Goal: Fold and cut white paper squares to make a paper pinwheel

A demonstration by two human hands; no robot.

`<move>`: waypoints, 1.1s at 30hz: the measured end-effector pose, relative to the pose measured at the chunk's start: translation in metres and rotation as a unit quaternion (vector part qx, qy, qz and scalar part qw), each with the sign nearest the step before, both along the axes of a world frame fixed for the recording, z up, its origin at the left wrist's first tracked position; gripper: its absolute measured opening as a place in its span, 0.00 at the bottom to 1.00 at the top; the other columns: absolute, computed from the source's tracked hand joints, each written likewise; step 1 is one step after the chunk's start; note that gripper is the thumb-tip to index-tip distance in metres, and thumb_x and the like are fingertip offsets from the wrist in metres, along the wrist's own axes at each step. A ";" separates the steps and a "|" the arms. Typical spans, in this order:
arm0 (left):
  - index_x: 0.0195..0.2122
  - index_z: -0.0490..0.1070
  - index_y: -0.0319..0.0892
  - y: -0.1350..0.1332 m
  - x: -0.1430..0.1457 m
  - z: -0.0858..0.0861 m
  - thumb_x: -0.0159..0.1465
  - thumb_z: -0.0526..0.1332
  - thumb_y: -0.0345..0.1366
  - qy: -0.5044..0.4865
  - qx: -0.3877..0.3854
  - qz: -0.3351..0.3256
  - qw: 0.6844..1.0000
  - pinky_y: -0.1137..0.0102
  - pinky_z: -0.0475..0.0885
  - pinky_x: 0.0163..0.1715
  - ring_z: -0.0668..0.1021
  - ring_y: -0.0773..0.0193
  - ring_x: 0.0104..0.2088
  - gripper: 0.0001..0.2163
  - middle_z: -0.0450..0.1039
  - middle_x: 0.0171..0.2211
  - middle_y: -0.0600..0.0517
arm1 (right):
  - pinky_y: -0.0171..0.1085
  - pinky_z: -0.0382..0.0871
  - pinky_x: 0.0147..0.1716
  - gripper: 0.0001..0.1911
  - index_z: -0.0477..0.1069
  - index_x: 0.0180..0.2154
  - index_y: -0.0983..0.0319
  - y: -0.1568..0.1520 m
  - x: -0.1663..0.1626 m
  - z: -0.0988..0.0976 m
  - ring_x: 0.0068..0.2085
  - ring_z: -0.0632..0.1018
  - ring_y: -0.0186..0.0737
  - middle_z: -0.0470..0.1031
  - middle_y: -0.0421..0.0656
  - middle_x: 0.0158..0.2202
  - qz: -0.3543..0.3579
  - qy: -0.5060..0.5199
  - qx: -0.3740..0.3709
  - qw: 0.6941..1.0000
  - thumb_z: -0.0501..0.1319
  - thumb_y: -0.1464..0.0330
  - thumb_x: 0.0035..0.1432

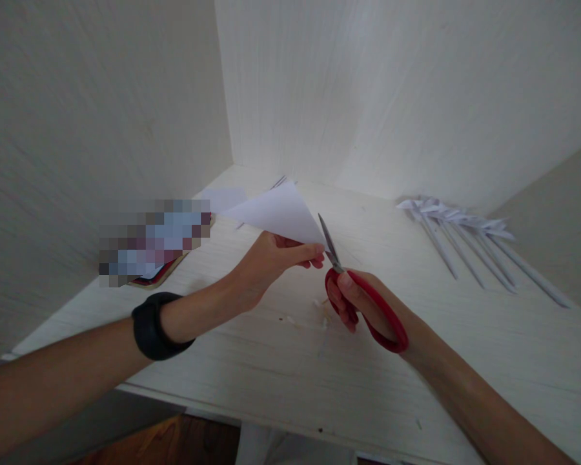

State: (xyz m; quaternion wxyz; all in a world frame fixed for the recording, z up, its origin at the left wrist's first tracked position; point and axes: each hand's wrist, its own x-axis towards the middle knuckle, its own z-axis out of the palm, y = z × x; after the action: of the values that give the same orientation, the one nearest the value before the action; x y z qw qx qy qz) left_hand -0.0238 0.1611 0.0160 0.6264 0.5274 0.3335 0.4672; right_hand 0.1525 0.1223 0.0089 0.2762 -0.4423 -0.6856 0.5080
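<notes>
I read the left hand (271, 258) extended over the table (252, 374), forearm near level, fingers pinching the folded paper (281, 213) at its lower corner. The right hand (361, 300) angles inward, fingers closed through the red scissors (385, 323). The 2 blades lie nearly together at that corner.

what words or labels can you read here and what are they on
No text can be read anywhere in this view.
folded white paper in the left hand: blank.
red-handled scissors in the right hand: no mark shows.
flat object at the left on the white table: blurred out, unreadable.
rolled paper sticks at the right: plain white.
</notes>
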 end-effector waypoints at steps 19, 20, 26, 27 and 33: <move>0.27 0.74 0.39 0.000 0.000 -0.001 0.53 0.67 0.35 0.003 -0.002 0.007 1.000 0.73 0.68 0.31 0.74 0.68 0.28 0.06 0.74 0.25 0.55 | 0.30 0.56 0.14 0.30 0.60 0.24 0.61 -0.002 0.001 0.000 0.16 0.64 0.30 0.62 0.35 0.16 -0.019 0.002 -0.033 0.999 0.52 0.40 0.55; 0.27 0.74 0.39 0.000 0.001 -0.001 0.54 0.67 0.35 0.005 -0.005 0.008 1.000 0.73 0.68 0.32 0.75 0.68 0.28 0.06 0.74 0.24 0.55 | 0.30 0.56 0.14 0.29 0.60 0.24 0.61 -0.002 0.000 0.000 0.16 0.64 0.30 0.62 0.35 0.16 -0.016 0.004 -0.037 0.999 0.52 0.41 0.55; 0.27 0.74 0.39 -0.001 0.001 -0.001 0.55 0.66 0.35 0.006 0.000 -0.004 1.000 0.74 0.68 0.32 0.75 0.69 0.29 0.05 0.75 0.25 0.55 | 0.28 0.55 0.14 0.26 0.61 0.23 0.61 -0.002 -0.002 0.002 0.15 0.64 0.29 0.63 0.35 0.15 -0.028 0.000 -0.046 0.999 0.55 0.46 0.56; 0.27 0.74 0.39 -0.001 0.001 -0.001 0.55 0.66 0.35 0.009 0.000 -0.003 1.000 0.74 0.68 0.32 0.75 0.69 0.29 0.05 0.75 0.25 0.55 | 0.28 0.55 0.13 0.25 0.61 0.23 0.61 -0.002 -0.002 0.003 0.15 0.64 0.29 0.63 0.35 0.14 -0.031 -0.003 -0.049 0.998 0.56 0.46 0.56; 0.26 0.74 0.40 -0.001 0.000 0.001 0.55 0.66 0.34 0.011 -0.008 -0.007 1.000 0.75 0.68 0.32 0.74 0.69 0.28 0.04 0.74 0.24 0.56 | 0.29 0.54 0.12 0.28 0.59 0.20 0.61 -0.002 -0.003 0.003 0.13 0.64 0.30 0.62 0.36 0.13 -0.062 -0.003 -0.056 0.996 0.55 0.44 0.55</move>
State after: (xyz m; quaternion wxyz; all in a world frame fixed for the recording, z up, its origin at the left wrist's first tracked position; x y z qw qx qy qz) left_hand -0.0240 0.1603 0.0165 0.6303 0.5300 0.3405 0.4538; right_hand 0.1491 0.1201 0.0123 0.2798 -0.5001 -0.6279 0.5266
